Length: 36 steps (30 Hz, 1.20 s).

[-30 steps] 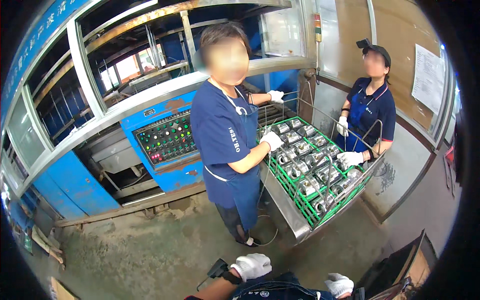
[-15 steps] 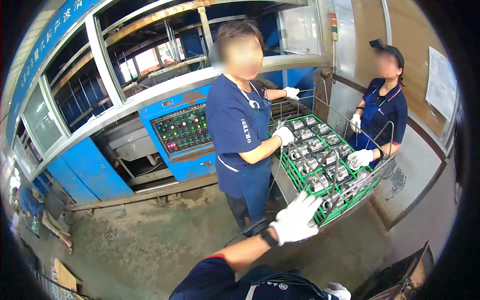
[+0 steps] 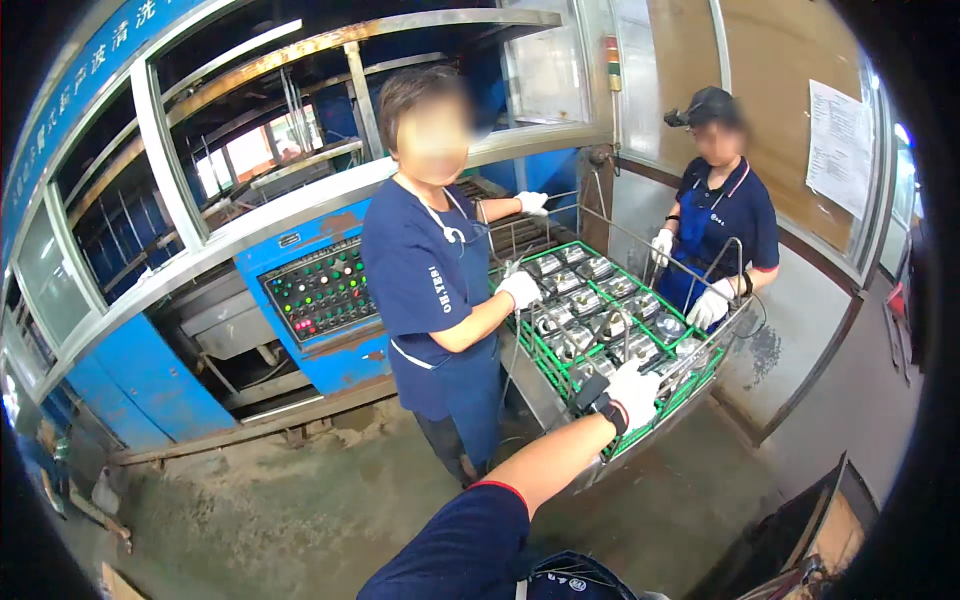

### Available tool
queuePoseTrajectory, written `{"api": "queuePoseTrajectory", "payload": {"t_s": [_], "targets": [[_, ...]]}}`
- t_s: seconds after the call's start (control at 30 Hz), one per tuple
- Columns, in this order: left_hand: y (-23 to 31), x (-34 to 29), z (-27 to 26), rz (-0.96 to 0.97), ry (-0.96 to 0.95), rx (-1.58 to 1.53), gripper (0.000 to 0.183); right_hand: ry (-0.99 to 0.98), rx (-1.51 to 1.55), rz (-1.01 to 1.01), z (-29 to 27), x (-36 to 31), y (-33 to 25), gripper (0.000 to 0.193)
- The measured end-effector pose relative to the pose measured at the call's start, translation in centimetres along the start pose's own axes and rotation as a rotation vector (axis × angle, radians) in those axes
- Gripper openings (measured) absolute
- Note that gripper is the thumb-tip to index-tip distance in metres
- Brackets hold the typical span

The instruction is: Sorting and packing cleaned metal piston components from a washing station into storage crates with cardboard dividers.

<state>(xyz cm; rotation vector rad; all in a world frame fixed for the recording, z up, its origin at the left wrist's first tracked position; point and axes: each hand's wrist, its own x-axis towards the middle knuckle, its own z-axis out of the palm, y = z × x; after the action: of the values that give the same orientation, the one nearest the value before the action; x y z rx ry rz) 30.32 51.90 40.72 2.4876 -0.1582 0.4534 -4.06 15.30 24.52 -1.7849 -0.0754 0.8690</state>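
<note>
My left hand (image 3: 632, 394), in a white glove, is at the near end of a green-lined wire basket (image 3: 715, 362). Its fingers look curled round the basket's upright wire handle, though the glove partly hides the grip. Shiny metal housings (image 3: 568, 341) stand in rows inside the basket. A dark band circles my left wrist. My right hand does not show clearly at the lower edge.
A co-worker in blue (image 3: 430, 290) stands left of the basket, gloved hands at its far left side. Another co-worker (image 3: 722, 215) stands at its right, one hand on the rim. A blue control panel (image 3: 318, 290) with buttons is behind.
My left hand has come forward from open above the near corner to the basket's handle. My right glove has dropped almost out of sight. The whole view has shifted.
</note>
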Motion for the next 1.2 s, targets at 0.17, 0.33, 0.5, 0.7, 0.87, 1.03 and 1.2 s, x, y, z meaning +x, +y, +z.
{"api": "queuePoseTrajectory", "payload": {"t_s": [0.17,0.33,0.5,0.7,0.87,1.03,1.2], "targets": [[-1.3,2.9,5.4,-0.160,0.051,0.059,0.022,-0.217,-0.818,-0.372,-1.5,-1.6,-4.2,0.045],[3.3,1.9,2.4,0.054,-0.086,0.270,0.021,0.205,-0.210,0.324,2.7,-3.4,-12.4,0.045],[6.1,1.5,-1.7,0.003,-0.168,0.391,0.024,0.193,-0.106,0.328,2.5,-2.3,-11.2,0.046],[5.9,2.4,-1.5,-0.020,-0.227,0.514,0.025,0.174,-0.062,0.319,2.4,-1.1,-10.9,0.046],[5.4,3.2,-0.9,-0.046,-0.246,0.328,0.028,0.181,-0.038,0.318,2.4,-0.8,-11.1,0.047],[6.1,3.6,-1.1,-0.017,-0.287,0.234,0.042,0.189,-0.016,0.319,2.4,-0.4,-11.0,0.047],[4.6,4.1,0.0,-0.090,-0.267,0.205,0.049,0.174,-0.002,0.315,2.3,0.1,-11.0,0.047]]}}
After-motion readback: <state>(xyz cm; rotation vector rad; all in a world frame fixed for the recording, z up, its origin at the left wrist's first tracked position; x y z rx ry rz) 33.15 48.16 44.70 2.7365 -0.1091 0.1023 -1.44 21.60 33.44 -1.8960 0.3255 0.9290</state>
